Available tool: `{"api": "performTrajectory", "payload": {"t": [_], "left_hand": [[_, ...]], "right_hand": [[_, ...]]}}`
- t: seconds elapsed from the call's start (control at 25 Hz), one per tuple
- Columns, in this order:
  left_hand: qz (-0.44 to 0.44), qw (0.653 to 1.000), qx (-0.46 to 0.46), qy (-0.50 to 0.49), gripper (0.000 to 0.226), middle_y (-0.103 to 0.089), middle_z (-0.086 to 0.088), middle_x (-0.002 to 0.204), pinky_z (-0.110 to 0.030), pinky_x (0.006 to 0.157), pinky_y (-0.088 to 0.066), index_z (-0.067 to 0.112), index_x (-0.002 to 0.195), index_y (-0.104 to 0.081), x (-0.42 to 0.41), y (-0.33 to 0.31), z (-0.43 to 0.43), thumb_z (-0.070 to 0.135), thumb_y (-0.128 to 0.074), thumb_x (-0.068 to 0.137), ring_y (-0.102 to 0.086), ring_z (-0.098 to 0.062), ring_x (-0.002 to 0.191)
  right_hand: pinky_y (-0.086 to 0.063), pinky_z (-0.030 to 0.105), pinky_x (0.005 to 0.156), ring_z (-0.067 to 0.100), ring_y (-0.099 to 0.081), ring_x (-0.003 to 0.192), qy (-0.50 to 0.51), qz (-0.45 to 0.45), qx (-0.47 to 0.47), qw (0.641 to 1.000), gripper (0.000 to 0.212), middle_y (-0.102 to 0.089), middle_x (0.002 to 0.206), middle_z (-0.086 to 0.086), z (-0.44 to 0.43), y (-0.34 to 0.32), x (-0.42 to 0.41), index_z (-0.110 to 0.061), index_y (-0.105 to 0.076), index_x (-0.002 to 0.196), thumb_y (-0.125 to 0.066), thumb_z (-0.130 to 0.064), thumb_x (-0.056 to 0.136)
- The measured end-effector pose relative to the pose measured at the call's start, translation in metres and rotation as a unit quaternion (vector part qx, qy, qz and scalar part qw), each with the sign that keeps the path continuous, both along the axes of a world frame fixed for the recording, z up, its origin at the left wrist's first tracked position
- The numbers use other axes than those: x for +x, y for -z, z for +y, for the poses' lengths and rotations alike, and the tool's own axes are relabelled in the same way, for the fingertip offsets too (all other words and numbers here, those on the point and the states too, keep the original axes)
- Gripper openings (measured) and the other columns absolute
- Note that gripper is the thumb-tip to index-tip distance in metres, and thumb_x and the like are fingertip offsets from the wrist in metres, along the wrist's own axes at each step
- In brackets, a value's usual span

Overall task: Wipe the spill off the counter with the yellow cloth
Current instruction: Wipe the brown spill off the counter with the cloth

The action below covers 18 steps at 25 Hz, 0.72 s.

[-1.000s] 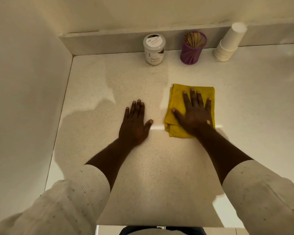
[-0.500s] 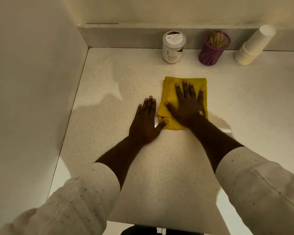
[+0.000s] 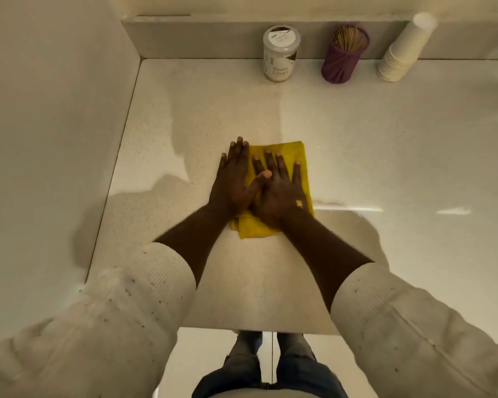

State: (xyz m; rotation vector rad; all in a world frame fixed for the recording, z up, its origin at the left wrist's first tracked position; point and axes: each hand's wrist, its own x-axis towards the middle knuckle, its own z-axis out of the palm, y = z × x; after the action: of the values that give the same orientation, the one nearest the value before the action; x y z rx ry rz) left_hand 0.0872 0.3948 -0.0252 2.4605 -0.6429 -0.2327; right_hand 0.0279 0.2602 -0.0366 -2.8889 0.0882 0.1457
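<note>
Counter rear: jar w/ "Masala Extract" label; hands flat on yellow cloth.

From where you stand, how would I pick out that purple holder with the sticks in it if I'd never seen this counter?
Look to the low ledge along the back of the counter, where three containers stand in a row. The purple holder is the middle one, between the white-lidded jar on its left and the leaning stack of white cups on its right. It alone is purple, open-topped and packed with thin wooden sticks.
</note>
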Motion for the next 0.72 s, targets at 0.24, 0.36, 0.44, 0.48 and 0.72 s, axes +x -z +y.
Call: {"api": "performTrajectory", "payload": {"t": [0.24, 0.36, 0.44, 0.48, 0.72], "left_hand": [[-0.032, 0.998, 0.059, 0.021, 0.095, 0.0, -0.008, 0.169, -0.045, 0.127, -0.001, 0.011, 0.159, -0.004, -0.043, 0.005, 0.033, 0.075, -0.016, 0.09, 0.003, -0.021, 0.156], [-0.044, 0.995, 0.08, 0.039, 0.094, 0.004, -0.006, 0.169, -0.043, 0.127, 0.001, 0.013, 0.159, 0.0, -0.054, 0.004, 0.04, 0.075, -0.017, 0.091, 0.007, -0.019, 0.155], [-0.046, 0.994, 0.09, 0.051, 0.094, 0.007, -0.005, 0.169, -0.042, 0.126, 0.003, 0.014, 0.159, 0.003, -0.058, 0.002, 0.04, 0.076, -0.015, 0.091, 0.009, -0.018, 0.155], [-0.046, 0.993, 0.096, 0.055, 0.094, 0.008, -0.004, 0.169, -0.042, 0.126, 0.004, 0.015, 0.159, 0.004, -0.059, 0.001, 0.038, 0.077, -0.012, 0.091, 0.01, -0.018, 0.155], [-0.047, 0.991, 0.103, 0.072, 0.09, 0.01, -0.005, 0.168, -0.04, 0.126, 0.007, 0.013, 0.159, 0.005, -0.067, -0.001, 0.024, 0.073, -0.011, 0.093, 0.012, -0.017, 0.155]], "right_hand": [[0.003, 0.062, 0.123, 0.026, -0.002, 0.157, 0.016, -0.035, 0.006, 0.999, 0.089, -0.005, 0.171, 0.003, 0.018, 0.004, -0.068, -0.03, -0.008, 0.162, -0.029, -0.078, 0.091], [0.006, 0.06, 0.122, 0.025, 0.0, 0.157, 0.044, -0.031, -0.013, 0.998, 0.09, -0.006, 0.171, 0.001, 0.003, 0.01, -0.093, -0.032, -0.007, 0.162, -0.02, -0.084, 0.09], [0.011, 0.059, 0.122, 0.024, 0.003, 0.157, 0.069, -0.014, -0.019, 0.997, 0.092, -0.001, 0.172, 0.0, -0.016, 0.011, -0.103, -0.033, -0.002, 0.162, -0.015, -0.087, 0.089], [0.013, 0.058, 0.121, 0.024, 0.006, 0.157, 0.085, -0.006, -0.021, 0.996, 0.092, 0.001, 0.172, -0.001, -0.027, 0.011, -0.107, -0.035, 0.002, 0.162, -0.013, -0.088, 0.088], [0.004, 0.06, 0.123, 0.023, 0.003, 0.157, 0.183, 0.002, -0.038, 0.982, 0.09, 0.0, 0.171, 0.0, -0.097, 0.006, -0.139, -0.034, 0.001, 0.162, -0.012, -0.087, 0.089]]}}
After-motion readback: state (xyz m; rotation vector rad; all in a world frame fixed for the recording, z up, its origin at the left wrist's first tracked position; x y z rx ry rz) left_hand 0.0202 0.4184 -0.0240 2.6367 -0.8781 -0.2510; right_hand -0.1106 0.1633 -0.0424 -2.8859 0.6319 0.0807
